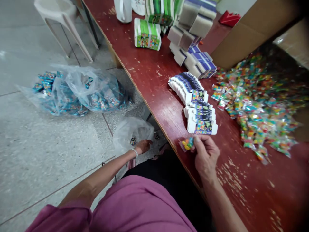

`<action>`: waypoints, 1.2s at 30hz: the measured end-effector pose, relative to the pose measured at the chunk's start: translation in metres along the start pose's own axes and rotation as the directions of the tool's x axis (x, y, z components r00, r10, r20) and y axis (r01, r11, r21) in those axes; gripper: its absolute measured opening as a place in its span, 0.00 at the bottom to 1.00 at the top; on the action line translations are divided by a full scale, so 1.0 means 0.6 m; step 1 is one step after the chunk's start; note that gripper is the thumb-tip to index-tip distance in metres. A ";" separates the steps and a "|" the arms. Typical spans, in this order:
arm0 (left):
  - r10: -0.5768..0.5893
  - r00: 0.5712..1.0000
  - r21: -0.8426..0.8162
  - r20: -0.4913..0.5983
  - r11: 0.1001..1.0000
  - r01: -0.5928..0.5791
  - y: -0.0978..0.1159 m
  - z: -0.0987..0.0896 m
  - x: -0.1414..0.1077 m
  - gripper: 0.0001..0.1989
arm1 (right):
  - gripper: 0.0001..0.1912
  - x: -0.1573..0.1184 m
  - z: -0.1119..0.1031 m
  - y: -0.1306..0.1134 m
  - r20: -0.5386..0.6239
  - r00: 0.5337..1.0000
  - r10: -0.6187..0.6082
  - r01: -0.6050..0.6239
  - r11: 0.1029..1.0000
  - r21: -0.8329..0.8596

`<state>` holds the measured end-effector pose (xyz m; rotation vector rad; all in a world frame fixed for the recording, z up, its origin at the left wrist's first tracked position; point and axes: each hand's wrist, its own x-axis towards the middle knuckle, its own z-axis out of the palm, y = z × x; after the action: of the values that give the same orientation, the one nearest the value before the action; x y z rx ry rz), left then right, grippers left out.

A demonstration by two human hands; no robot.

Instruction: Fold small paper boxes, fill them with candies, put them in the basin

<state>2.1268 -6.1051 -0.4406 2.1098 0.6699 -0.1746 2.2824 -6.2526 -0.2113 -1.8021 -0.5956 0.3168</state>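
Note:
My right hand (pixel 207 154) is closed above the red table, pinching a small clear packet of colourful candy (pixel 187 144) between thumb and fingers. Just beyond it lie fanned rows of flat purple printed boxes (pixel 204 120). Low beside the table, my left hand (pixel 143 147) reaches down by a clear plastic bag (pixel 123 133) on the floor. A small dark printed packet (pixel 133 140) shows in that bag, and another small packet (pixel 156 136) is just past my left fingers. Those fingers are blurred and partly turned away.
A large heap of candy packets (pixel 260 112) spreads at the right beside a cardboard box (pixel 251 29). Bundled purple boxes (pixel 201 62), green boxes (pixel 147 34) and a white jug (pixel 123 11) stand farther back. Bags of blue packets (pixel 103 93) and a white stool (pixel 58 9) are on the floor.

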 end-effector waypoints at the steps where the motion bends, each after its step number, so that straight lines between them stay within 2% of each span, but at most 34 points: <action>1: -0.020 0.999 0.042 0.026 0.999 0.019 -0.003 0.007 0.004 0.12 | 0.12 0.004 0.010 0.000 0.025 1.000 -0.010 0.012 0.999 -0.053; 5: -0.154 0.987 0.259 0.048 0.956 0.137 -0.046 0.009 -0.011 0.18 | 0.12 0.010 0.025 0.005 0.072 0.997 -0.030 0.044 0.979 -0.200; 7: -0.216 0.976 0.354 0.039 0.916 0.189 -0.084 0.000 -0.037 0.25 | 0.12 0.010 0.023 0.007 0.089 0.995 -0.032 0.050 0.977 -0.209; 11: -0.270 0.957 0.469 0.107 0.862 0.191 -0.158 -0.015 -0.105 0.38 | 0.13 0.013 0.020 0.009 0.103 0.994 -0.042 0.066 0.967 -0.245; 13: -0.279 0.955 0.505 0.102 0.842 0.192 -0.180 -0.014 -0.135 0.38 | 0.13 0.015 0.020 0.012 0.084 0.995 -0.059 0.079 0.962 -0.261; 14: -0.286 0.955 0.517 0.084 0.831 0.203 -0.186 -0.013 -0.147 0.34 | 0.14 0.017 0.021 0.014 0.076 0.995 -0.068 0.085 0.961 -0.264; 17: -0.325 0.946 0.537 0.000 0.798 0.274 -0.195 -0.013 -0.172 0.19 | 0.15 0.020 0.023 0.018 0.068 0.994 -0.087 0.101 0.962 -0.253; 19: -0.356 0.932 0.536 -0.059 0.777 0.331 -0.196 -0.020 -0.181 0.15 | 0.15 0.021 0.024 0.018 0.067 0.993 -0.099 0.112 0.965 -0.239; 24: -0.452 0.873 0.524 -0.186 0.706 0.477 -0.208 -0.057 -0.198 0.12 | 0.15 0.021 0.024 0.013 0.091 0.988 -0.123 0.138 0.971 -0.195; 28: -0.524 0.816 0.503 -0.244 0.651 0.569 -0.218 -0.081 -0.208 0.13 | 0.13 0.018 0.024 0.012 0.119 0.984 -0.130 0.145 0.980 -0.133; 33: -0.571 0.779 0.505 -0.260 0.607 0.613 -0.198 -0.080 -0.204 0.15 | 0.13 0.029 0.019 0.012 0.149 0.980 -0.132 0.155 0.975 -0.157; 36: -0.580 0.775 0.533 -0.250 0.586 0.610 -0.176 -0.070 -0.201 0.16 | 0.12 0.012 0.007 0.000 0.154 0.986 -0.071 0.079 0.996 -0.046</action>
<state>1.9646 -6.0709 -0.4481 2.3797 1.5179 -0.8073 2.2865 -6.2454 -0.2119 -1.8114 -0.7834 0.3930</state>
